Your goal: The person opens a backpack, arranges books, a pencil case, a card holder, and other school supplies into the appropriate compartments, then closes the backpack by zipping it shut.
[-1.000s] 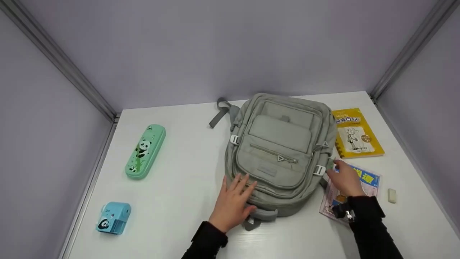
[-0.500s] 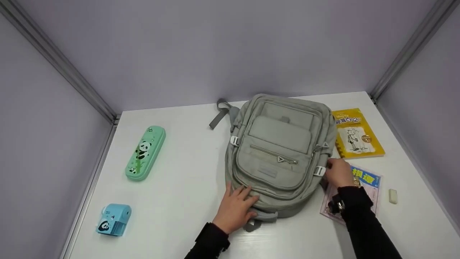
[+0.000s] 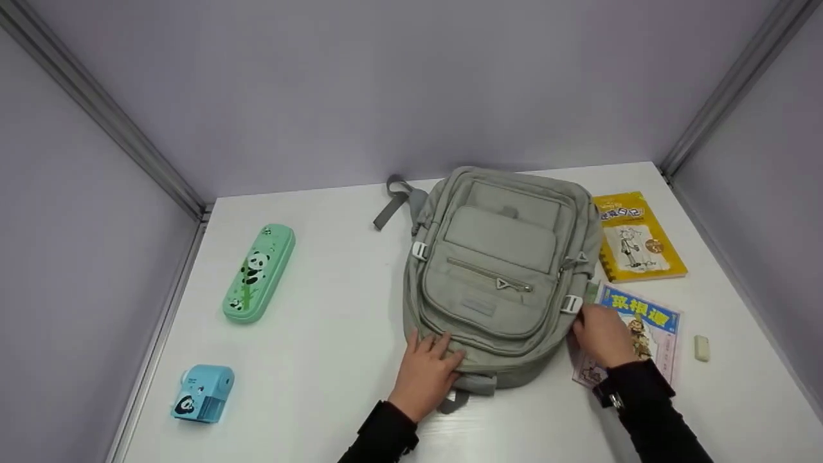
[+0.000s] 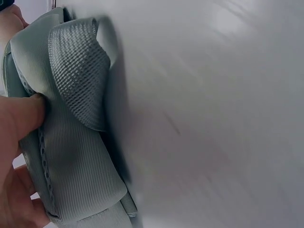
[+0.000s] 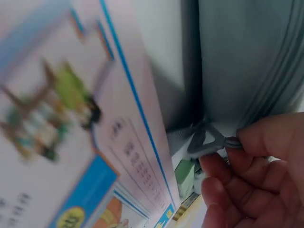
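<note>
A grey-green backpack (image 3: 498, 247) lies on the table, its carry handle (image 3: 476, 384) toward the person. At the near left edge, the left hand (image 3: 424, 376) holds the bag's end; in the left wrist view its thumb presses at the zip seam, close to the webbing handle (image 4: 78, 71), with fingers over the other side. At the near right side is the right hand (image 3: 602, 337). The right wrist view shows it pinching a triangular zipper pull (image 5: 204, 150) between thumb and fingers. Beneath this hand lies a pink-bordered comic book (image 3: 665, 341), partly covered.
A yellow book (image 3: 643, 247) lies right of the bag, partly behind it. A white eraser (image 3: 701, 348) sits farther right. On the left are a green panda pencil case (image 3: 260, 273) and a blue panda pencil sharpener (image 3: 203, 393). Walls enclose the table.
The right hand has moved down along the bag's right side toward the person. The left hand has slid slightly down to the bag's near edge, its fingers now more bent. The backpack stays put.
</note>
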`<state>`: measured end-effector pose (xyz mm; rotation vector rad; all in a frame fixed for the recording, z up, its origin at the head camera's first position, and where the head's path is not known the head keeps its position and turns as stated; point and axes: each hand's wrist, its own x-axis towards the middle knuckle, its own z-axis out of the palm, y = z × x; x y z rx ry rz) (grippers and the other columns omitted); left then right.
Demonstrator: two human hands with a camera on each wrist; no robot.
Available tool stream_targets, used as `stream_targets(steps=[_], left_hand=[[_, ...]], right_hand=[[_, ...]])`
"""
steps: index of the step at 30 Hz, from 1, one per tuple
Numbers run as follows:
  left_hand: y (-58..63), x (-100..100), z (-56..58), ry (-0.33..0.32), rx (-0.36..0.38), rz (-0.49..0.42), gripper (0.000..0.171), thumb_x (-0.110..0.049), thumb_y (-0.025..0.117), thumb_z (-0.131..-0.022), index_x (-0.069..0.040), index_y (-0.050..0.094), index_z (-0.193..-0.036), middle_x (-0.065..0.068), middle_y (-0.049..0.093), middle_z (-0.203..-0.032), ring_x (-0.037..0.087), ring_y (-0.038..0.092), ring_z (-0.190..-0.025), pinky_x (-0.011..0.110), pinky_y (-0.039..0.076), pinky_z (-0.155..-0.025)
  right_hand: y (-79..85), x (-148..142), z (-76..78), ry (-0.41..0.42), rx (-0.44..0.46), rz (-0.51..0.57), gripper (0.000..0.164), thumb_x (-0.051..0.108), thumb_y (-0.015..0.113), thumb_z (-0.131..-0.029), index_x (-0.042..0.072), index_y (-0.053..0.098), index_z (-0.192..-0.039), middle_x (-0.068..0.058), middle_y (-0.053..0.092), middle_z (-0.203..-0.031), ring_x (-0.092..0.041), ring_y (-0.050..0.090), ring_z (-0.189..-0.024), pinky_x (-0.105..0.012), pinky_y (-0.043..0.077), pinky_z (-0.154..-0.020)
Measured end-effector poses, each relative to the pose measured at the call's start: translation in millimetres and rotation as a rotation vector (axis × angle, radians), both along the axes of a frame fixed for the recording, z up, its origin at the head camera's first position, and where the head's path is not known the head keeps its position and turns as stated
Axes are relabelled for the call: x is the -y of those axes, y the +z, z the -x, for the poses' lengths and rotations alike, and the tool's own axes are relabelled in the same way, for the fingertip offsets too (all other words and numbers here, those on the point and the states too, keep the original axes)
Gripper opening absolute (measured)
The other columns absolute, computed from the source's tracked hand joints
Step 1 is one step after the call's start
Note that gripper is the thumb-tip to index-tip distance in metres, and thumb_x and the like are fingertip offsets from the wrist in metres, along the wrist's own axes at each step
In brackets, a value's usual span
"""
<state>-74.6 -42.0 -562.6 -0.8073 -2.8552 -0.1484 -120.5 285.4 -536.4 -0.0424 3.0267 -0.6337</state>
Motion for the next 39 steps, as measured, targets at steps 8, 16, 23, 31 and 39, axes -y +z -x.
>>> stream_targets(steps=[8, 16, 23, 31, 39], left_hand=[[-2.3, -1, 0.0, 0.002, -0.05, -0.009, 0.031, -0.038, 0.072, -0.089, -0.031, 0.072, -0.119, 0.004, 0.067, -0.133, 0.024, 0.063, -0.118, 0.052, 0.044, -0.107], [-3.8, 0, 1.9, 0.001, -0.093, -0.018, 0.031, -0.038, 0.073, -0.087, -0.031, 0.073, -0.117, 0.004, 0.068, -0.132, 0.024, 0.064, -0.116, 0.052, 0.045, -0.106], [-5.8, 0, 3.0, -0.008, -0.096, -0.046, 0.032, -0.037, 0.075, -0.085, -0.031, 0.073, -0.116, 0.005, 0.069, -0.13, 0.023, 0.065, -0.114, 0.051, 0.046, -0.105], [-8.2, -1, 2.0, 0.006, -0.058, -0.03, 0.032, -0.035, 0.075, -0.086, -0.033, 0.072, -0.118, 0.002, 0.068, -0.131, 0.021, 0.066, -0.115, 0.048, 0.047, -0.105], [-6.6, 0, 4.3, -0.002, -0.119, -0.064, 0.029, -0.035, 0.077, -0.083, -0.032, 0.075, -0.112, 0.003, 0.071, -0.126, 0.021, 0.068, -0.108, 0.046, 0.051, -0.1]], right_hand=[[12.5, 22, -40.9, 0.011, 0.085, 0.033, 0.012, 0.01, 0.057, -0.095, 0.004, 0.057, -0.084, -0.006, 0.056, -0.069, -0.019, 0.053, -0.061, -0.035, 0.04, -0.055], [22.9, 63, -63.6, 0.018, 0.147, 0.079, 0.016, 0.012, 0.057, -0.097, 0.009, 0.054, -0.081, -0.001, 0.048, -0.064, -0.014, 0.043, -0.057, -0.027, 0.032, -0.054], [25.0, 115, -80.4, 0.056, 0.073, 0.128, 0.019, 0.009, 0.061, -0.096, 0.013, 0.053, -0.079, 0.002, 0.047, -0.063, -0.01, 0.042, -0.057, -0.027, 0.031, -0.058], [20.5, 142, -87.4, 0.037, -0.108, 0.129, 0.018, 0.005, 0.06, -0.095, 0.01, 0.054, -0.08, 0.003, 0.048, -0.061, -0.007, 0.041, -0.053, -0.025, 0.031, -0.054], [23.0, 150, -94.5, 0.029, -0.109, 0.136, 0.019, 0.005, 0.062, -0.094, 0.01, 0.053, -0.078, 0.002, 0.046, -0.059, -0.009, 0.043, -0.052, -0.026, 0.029, -0.053]])
